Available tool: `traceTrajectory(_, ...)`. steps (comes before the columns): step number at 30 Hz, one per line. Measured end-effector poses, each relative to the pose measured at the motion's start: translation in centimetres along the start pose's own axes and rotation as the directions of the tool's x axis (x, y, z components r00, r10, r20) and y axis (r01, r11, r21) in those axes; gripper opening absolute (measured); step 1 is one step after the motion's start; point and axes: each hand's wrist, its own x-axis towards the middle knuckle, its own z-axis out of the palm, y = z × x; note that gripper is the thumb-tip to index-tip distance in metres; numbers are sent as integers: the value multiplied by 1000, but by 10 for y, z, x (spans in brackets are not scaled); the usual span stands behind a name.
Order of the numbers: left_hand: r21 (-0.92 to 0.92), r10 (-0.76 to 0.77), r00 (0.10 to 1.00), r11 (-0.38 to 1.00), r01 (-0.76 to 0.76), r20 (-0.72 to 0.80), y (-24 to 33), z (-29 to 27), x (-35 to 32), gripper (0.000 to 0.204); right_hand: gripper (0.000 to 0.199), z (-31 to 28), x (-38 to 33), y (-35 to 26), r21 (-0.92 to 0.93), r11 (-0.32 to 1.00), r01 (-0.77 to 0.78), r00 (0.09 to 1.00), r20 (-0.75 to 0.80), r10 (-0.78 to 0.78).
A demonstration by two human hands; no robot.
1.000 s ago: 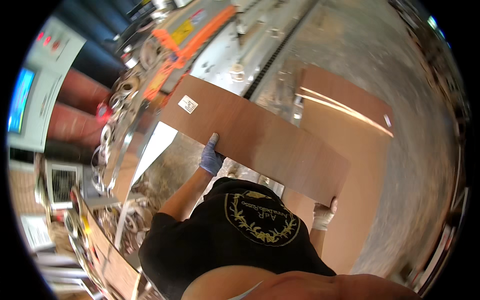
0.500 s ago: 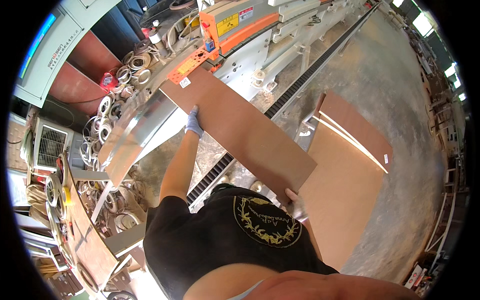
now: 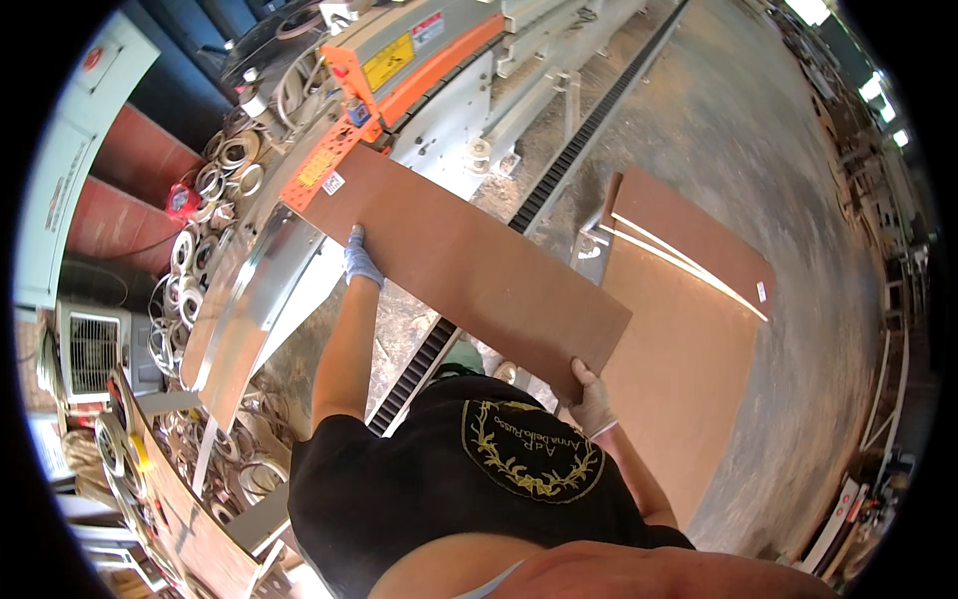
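I hold a long brown board point(image 3: 469, 265) flat in front of my chest, slanting from upper left to lower right. My left hand point(image 3: 359, 262), in a blue glove, grips its near long edge toward the left end. In a pale glove, my right hand point(image 3: 591, 399) holds the board's right corner from below. The board's far left end, with a small white sticker, lies close to the orange guard point(image 3: 329, 160) of a big grey and orange machine point(image 3: 439, 70).
A stack of wide brown panels point(image 3: 689, 339) lies to my right on the concrete floor. A black cable chain point(image 3: 564, 165) runs along the machine. A shiny metal guide point(image 3: 244, 299) and several coils of edge tape point(image 3: 215, 180) are at my left.
The board has swung up and left toward the machine's orange guard. My left arm has stretched further out; both hands keep their grip.
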Motion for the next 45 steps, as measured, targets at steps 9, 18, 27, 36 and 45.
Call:
traceTrajectory(9,55,-121,965,992,111,232,-28,71,73,49,41,-5,43,-79,-74,993,88,995,46,-85)
traceTrajectory(18,402,-11,999,916,-7,43,-53,149,-11,72,58,-80,175,-108,495,868,-46,992,124,-18)
traceTrajectory(27,687,132,903,607,-400,409,-83,79,-111,66,58,7,394,-156,663,674,325,945,-194,-265)
traceTrajectory(36,512,250,666,472,-717,703,-93,70,-100,58,59,-2,314,-127,587,746,315,910,-411,-60)
traceTrajectory(45,889,-732,673,374,262,110,-313,49,-146,62,60,-73,101,32,133,990,-50,963,-258,84)
